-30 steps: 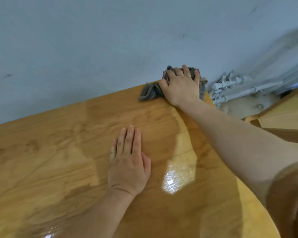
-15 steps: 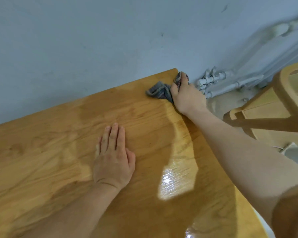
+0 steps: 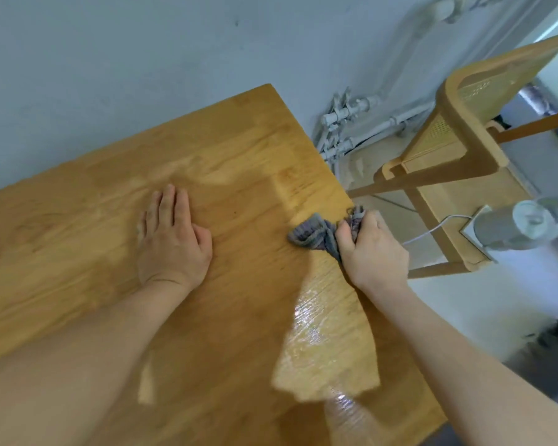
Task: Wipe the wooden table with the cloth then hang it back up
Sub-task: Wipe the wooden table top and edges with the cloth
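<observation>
Wiping step is in hand, hanging not yet begun. My right hand (image 3: 372,252) is clamped on the bunched grey cloth (image 3: 316,235), thumb and fingers closed around a wad of it, with the loose part fanned out onto the desk (image 3: 239,149) to the left of the fist. Cloth sits at the desk's right edge, about midway along that edge, well short of the far corner by the wall. My left hand (image 3: 171,243) is flat on the wood, fingers together and extended, holding nothing, just bracing; it lies well apart from the cloth. The two hands are apart, left toward the middle of the desk, right at the edge. A glossy streak (image 3: 322,346) runs along the near right side, which I judge to be dampness or glare, hard to say which from this blurred view. Off the right edge stand a wooden chair (image 3: 458,130) with a woven back and some wall pipes (image 3: 345,114); no hook or rail for the cloth is in view. Next move, I judge: carry the cloth on along the right edge toward me or sweep it left across the unwiped middle, keeping the wad pressed flat so it does not slip off the edge. Left hand will need lifting when the sweep reaches it.
</observation>
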A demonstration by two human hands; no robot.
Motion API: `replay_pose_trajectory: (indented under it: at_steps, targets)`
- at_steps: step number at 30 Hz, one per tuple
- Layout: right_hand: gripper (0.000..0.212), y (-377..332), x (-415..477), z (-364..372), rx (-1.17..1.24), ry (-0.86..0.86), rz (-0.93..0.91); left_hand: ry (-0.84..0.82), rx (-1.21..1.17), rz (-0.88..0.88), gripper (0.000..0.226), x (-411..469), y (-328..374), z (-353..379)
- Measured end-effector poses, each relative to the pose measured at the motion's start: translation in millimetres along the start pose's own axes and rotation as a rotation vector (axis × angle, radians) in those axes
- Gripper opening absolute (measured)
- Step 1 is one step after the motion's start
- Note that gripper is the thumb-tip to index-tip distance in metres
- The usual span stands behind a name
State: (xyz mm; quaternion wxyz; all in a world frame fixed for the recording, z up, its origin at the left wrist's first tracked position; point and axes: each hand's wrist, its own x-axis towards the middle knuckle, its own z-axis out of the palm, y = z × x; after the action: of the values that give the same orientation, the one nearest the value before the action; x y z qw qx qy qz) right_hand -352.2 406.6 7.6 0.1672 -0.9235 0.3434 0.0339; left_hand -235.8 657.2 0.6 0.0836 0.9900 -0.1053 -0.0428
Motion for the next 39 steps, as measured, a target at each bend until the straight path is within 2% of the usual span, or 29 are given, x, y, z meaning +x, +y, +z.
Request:
replay_pose_trajectory:
  at_steps: [4, 7, 9, 12, 14, 18, 25, 29, 35, 39]
  targets:
    - [0.042, 40.5, -52.3, -0.1, -0.037, 0.049, 0.006, -0.056, 0.043, 0.007, 0.061, -3.1, 1.1, -2.5]
    - [0.048, 60.2, -75.9, -0.9, -0.059, 0.043, 0.020, -0.133, 0.041, -0.051, 0.062, -8.4, 12.8, -8.6]
    - [0.041, 58.2, -74.0, -2.7, -0.043, 0.045, 0.064, -0.171, 0.034, 0.002, 0.064, -20.1, 33.5, -8.0]
    - [0.031, 35.2, -43.4, -3.2, 0.007, 0.032, 0.092, -0.156, -0.019, 0.248, 0.065, -52.0, 80.4, 4.7]
    - [0.035, 11.0, -9.5, 0.4, 0.056, 0.012, 0.063, -0.156, -0.011, 0.311, 0.067, -68.3, 99.9, 13.2]
    - [0.044, -56.8, 71.8, 8.5, 0.097, -0.002, -0.051, -0.124, -0.007, 0.294, 0.066, -65.5, 101.3, 18.6]
    - [0.036, -138.6, 182.6, 19.7, 0.299, -0.104, -0.143, -0.151, -0.036, 0.326, 0.067, -62.7, 102.1, 23.3]
    - [0.050, -178.0, 221.1, 18.8, 0.263, -0.114, -0.178, -0.143, -0.028, 0.308, 0.068, -54.1, 102.7, 23.4]
    - [0.060, -179.9, 240.8, 31.5, 0.298, -0.182, -0.184, -0.155, -0.017, 0.297, 0.067, -61.6, 99.7, 25.3]
    - [0.049, -152.9, 213.9, 25.5, 0.329, -0.234, -0.172, -0.122, -0.009, 0.290, 0.066, -60.4, 98.7, 25.8]
